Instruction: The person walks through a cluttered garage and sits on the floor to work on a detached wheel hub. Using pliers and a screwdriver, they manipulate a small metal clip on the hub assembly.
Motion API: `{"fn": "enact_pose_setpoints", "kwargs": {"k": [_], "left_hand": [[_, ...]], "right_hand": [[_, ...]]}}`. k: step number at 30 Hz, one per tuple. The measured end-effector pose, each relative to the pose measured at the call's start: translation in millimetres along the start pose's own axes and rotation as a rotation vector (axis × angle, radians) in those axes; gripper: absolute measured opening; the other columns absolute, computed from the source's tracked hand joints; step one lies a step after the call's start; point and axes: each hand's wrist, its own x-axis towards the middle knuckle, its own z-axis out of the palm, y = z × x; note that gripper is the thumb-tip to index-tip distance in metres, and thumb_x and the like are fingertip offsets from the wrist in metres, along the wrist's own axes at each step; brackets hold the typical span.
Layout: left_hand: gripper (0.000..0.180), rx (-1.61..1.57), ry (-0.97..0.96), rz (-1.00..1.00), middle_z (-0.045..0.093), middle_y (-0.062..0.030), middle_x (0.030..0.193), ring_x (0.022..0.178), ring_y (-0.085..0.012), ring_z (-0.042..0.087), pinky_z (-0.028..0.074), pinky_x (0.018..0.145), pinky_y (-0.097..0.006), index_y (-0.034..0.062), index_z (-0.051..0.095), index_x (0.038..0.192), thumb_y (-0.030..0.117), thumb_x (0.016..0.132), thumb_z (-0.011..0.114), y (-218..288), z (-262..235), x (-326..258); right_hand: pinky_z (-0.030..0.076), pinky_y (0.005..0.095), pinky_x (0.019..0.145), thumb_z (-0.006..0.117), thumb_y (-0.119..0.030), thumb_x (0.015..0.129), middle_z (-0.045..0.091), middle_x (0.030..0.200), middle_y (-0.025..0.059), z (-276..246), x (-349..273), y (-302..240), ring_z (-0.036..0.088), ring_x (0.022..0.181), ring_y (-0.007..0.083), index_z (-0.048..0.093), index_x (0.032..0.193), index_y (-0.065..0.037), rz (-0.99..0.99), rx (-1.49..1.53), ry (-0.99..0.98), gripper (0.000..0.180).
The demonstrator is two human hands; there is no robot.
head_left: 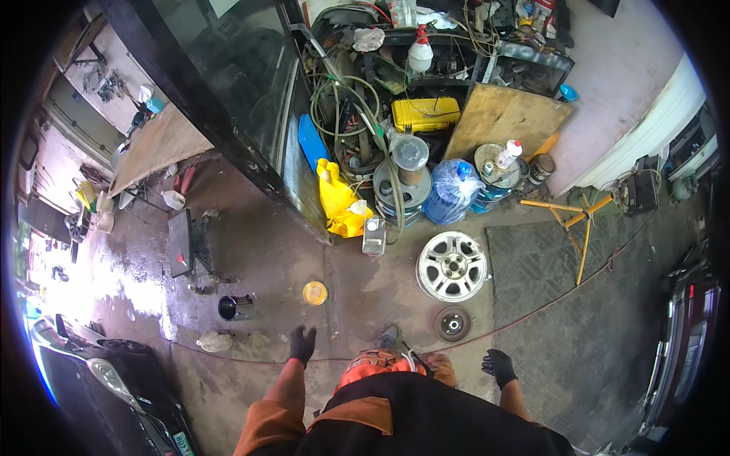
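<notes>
The person stands on a wet floor and looks down at both hands, low in the frame. The left hand [302, 343] wears a black glove and hangs free with its fingers loose, holding nothing. The right hand [499, 367] also wears a black glove, fingers spread a little, and it is empty too. The two hands are well apart, one on each side of the body. Just above the left hand, near the middle of the frame, a small yellow bowl [315, 292] sits on the floor. To its left stands a black pot [227, 307]. Between the hands, a bit higher, lies a round brake disc [452, 324]. Above it rests a silver wheel [452, 266]. A thin hose [547, 302] runs across the floor near the right hand.
</notes>
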Motion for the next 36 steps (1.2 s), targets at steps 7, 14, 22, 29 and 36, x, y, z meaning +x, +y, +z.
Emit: {"fn": "enact_pose_setpoints", "kwargs": {"k": [7, 14, 22, 29, 36], "left_hand": [[0.071, -0.492, 0.553, 0.362, 0.029, -0.0264, 0.151, 0.138, -0.0368, 0.034, 0.029, 0.114, -0.042, -0.0068, 0.026, 0.147, 0.029, 0.096, 0.061, 182, -48, 74], [0.081, -0.39, 0.924, 0.498, 0.007, -0.0251, 0.16, 0.15, -0.0314, 0.008, 0.008, 0.121, -0.039, -0.0048, 0.007, 0.152, 0.042, 0.101, 0.047, 308, -151, 104], [0.08, -0.485, 1.336, 0.586, 0.041, -0.0249, 0.138, 0.119, -0.0325, 0.047, 0.041, 0.103, -0.043, -0.0067, 0.03, 0.139, 0.028, 0.084, 0.077, 418, -271, 206], [0.058, -1.276, 1.371, 0.717, 0.06, -0.0247, 0.113, 0.088, -0.0287, 0.063, 0.058, 0.081, -0.039, -0.0121, 0.047, 0.123, 0.028, 0.09, 0.071, 339, -282, 241], [0.027, -0.542, 1.547, 0.391, 0.067, -0.0166, 0.096, 0.085, -0.0231, 0.066, 0.057, 0.072, -0.034, -0.0074, 0.059, 0.106, 0.015, 0.092, 0.065, 394, -261, 222]], "right_hand": [[0.058, 0.042, 0.067, 0.061, -0.026, 0.092, 0.066, 0.096, 0.0165, -28, 5, -5, 0.066, 0.075, 0.0289, 0.06, 0.117, -0.004, 0.146, -0.02, 0.029, 0.033], [0.057, 0.0432, 0.068, 0.059, -0.027, 0.092, 0.065, 0.101, 0.0187, -39, 39, -13, 0.066, 0.078, 0.031, 0.058, 0.117, -0.002, 0.286, -0.008, 0.098, 0.035], [0.058, 0.0429, 0.066, 0.06, -0.025, 0.091, 0.066, 0.095, 0.0181, 10, 89, -115, 0.067, 0.072, 0.0305, 0.06, 0.114, -0.004, 0.356, -0.045, 0.156, 0.031], [0.058, 0.0389, 0.067, 0.059, -0.025, 0.094, 0.066, 0.094, 0.0158, 102, 137, -303, 0.067, 0.075, 0.0256, 0.06, 0.115, -0.001, 0.228, -0.162, 0.063, 0.032], [0.056, 0.0342, 0.071, 0.055, -0.029, 0.096, 0.067, 0.098, 0.0114, 182, 199, -435, 0.066, 0.081, 0.0206, 0.062, 0.118, -0.003, 0.214, -0.331, 0.001, 0.035]]}}
